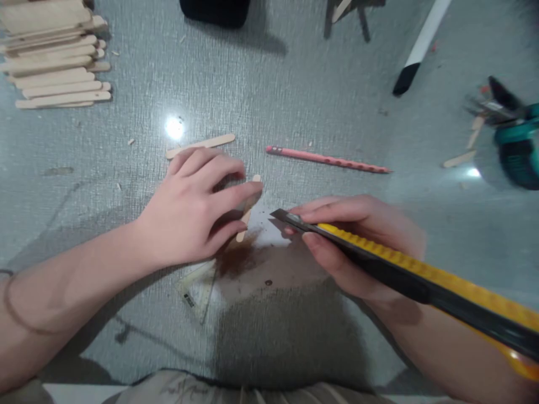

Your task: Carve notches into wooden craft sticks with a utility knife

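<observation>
My left hand (197, 196) has its thumb and index finger on a short wooden craft stick (246, 217), pinning it over a stained white sheet (269, 233). Its other fingers curl near a second craft stick (210, 144) lying just beyond them. In my right hand (357, 235) is a yellow and black utility knife (387, 258), gripped close to the blade end. The bare blade points left, a short gap away from the pinned stick. Partly under my left wrist's shadow lies a clear set square (197, 294).
A pink pencil (328, 160) lies ahead of my hands. Many craft sticks (63, 84) are piled at the far left. A black object (214, 11), a white marker-like stick (421, 50) and green-handled pliers (517, 140) sit farther off, with wood scraps nearby.
</observation>
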The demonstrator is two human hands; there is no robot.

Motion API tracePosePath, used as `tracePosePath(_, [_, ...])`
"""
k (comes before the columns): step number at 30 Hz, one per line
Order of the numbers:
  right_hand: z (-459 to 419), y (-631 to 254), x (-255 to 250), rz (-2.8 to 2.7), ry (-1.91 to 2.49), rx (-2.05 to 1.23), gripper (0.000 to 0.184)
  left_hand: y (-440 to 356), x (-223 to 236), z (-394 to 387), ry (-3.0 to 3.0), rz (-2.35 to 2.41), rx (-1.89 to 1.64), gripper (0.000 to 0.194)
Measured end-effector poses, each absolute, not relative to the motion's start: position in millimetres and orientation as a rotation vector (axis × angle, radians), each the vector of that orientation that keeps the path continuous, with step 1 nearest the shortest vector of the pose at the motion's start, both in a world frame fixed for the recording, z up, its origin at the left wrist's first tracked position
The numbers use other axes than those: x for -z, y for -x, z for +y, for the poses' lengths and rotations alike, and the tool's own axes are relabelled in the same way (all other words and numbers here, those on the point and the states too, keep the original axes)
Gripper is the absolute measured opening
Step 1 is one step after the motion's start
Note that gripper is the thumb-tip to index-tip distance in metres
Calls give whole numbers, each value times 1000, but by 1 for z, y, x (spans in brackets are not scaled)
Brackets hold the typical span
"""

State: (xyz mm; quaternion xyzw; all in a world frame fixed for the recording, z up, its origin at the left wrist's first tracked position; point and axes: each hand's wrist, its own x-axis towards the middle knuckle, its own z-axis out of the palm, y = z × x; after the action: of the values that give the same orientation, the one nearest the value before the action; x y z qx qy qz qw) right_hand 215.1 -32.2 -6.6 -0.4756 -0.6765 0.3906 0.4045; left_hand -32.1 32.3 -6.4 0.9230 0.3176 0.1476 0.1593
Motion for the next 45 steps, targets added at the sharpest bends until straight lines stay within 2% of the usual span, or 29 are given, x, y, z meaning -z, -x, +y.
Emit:
tracePosePath(3, [-31,-215,6,-1745,1174,-977,29,33,5,35,-2647,817,-321,42])
tracePosePath(9, [-29,-213,3,-1886,1049,-995,34,34,3,35,-2589,682,-262,43])
tracePosePath(14, [-27,-211,4,-1931,1027,-1000,37,32,7,34,-2641,707,-242,72])
tracePosePath(16, [-25,-211,4,-1945,1023,-995,37,31,9,33,-2665,700,-216,76])
tracePosePath(21, [-24,-211,1,-2016,1026,-1007,40,31,7,32,-2673,656,-151,77])
tracePosePath(27, [-27,-208,3,-2071,1027,-922,30,30,0,34,-2660,648,35,78])
tracePosePath(45, [-28,-210,5,-2091,1036,-910,29,28,-1,35,-2654,655,82,74])
